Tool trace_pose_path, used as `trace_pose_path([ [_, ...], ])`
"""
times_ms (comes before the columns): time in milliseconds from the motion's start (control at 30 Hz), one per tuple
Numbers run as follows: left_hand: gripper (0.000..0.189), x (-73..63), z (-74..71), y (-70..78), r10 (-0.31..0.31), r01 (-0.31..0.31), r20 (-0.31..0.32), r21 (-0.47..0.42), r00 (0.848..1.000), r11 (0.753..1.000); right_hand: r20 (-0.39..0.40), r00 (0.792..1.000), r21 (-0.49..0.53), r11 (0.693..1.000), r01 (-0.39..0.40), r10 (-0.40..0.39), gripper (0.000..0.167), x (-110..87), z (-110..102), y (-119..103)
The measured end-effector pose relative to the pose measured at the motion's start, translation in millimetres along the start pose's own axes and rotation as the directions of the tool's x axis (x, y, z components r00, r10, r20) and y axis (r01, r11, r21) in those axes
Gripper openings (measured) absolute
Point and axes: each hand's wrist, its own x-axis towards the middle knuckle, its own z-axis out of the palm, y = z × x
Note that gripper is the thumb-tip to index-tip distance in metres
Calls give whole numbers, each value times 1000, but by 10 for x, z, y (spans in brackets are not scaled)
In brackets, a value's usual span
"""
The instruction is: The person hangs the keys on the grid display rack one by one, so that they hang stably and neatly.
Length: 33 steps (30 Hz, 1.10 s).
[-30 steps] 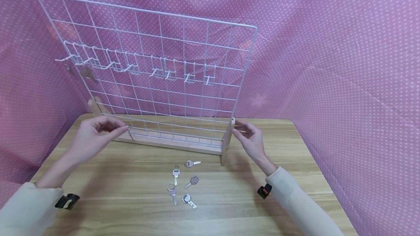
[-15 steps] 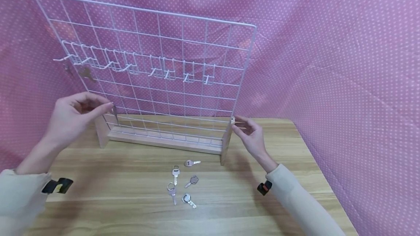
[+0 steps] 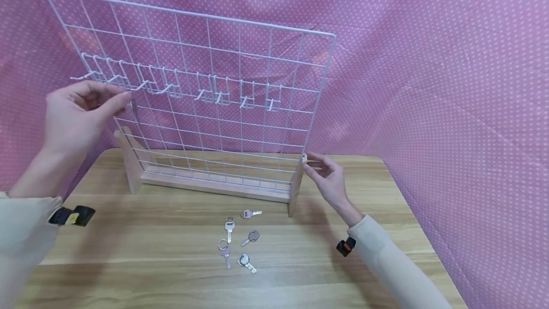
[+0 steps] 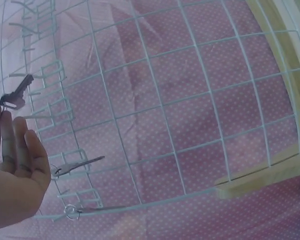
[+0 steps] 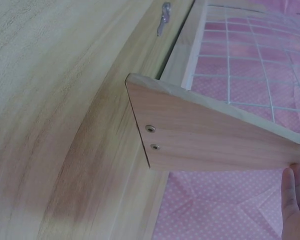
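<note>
My left hand [image 3: 75, 120] is raised in front of the left part of a white wire grid [image 3: 225, 49], pinching a metal key [image 4: 19, 95] near its ring. In the left wrist view, the key's blade points up and away from the fingertips, close to the white hooks [image 4: 52, 112]. Two more keys hang by rings from hooks there: one key [image 4: 80, 165] beside the hand and another key [image 4: 107, 208] lower down. My right hand [image 3: 329, 182] grips the top of the right wooden upright [image 5: 210, 132] between thumb and fingers.
Several loose keys, among them a round-headed key [image 3: 245, 260], lie on the wooden table [image 3: 171, 261] in front of the rack. A wooden base bar [image 3: 214, 187] joins the two uprights. Pink dotted cloth [image 3: 450, 85] hangs behind and beside the table.
My left hand has moved up and left with its key, from near the base bar to the row of hooks. My right hand stays at the upright.
</note>
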Motion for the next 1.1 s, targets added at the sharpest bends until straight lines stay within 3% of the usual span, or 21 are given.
trace_pose_path([
  [233, 7, 102, 19, -41, -60, 59, -3, -63, 998, 996, 0, 1000, 10, 1000, 10, -10, 38, 5, 11, 10],
  [400, 7, 135, 48, -135, -56, 53, -11, -195, 998, 979, -2, 1000, 18, 1000, 18, -18, 38, 10, 10, 28],
  [500, 9, 141, 68, -170, -53, 48, -18, -223, 998, 974, -4, 1000, 13, 1000, 18, -17, 37, 7, 7, 31],
  [700, 10, 95, 89, -230, -95, 91, -31, -108, 995, 990, -5, 1000, 6, 1000, 23, -23, 37, 4, 11, 29],
  [867, 12, -22, 140, -315, -75, 75, -11, -12, 997, 997, 0, 1000, 19, 999, 28, -28, 37, 3, 17, 29],
  [1100, 9, -294, 321, -495, -67, 56, 106, 99, 992, 994, -12, 1000, 17, 1000, 17, -17, 37, 1, 6, 30],
])
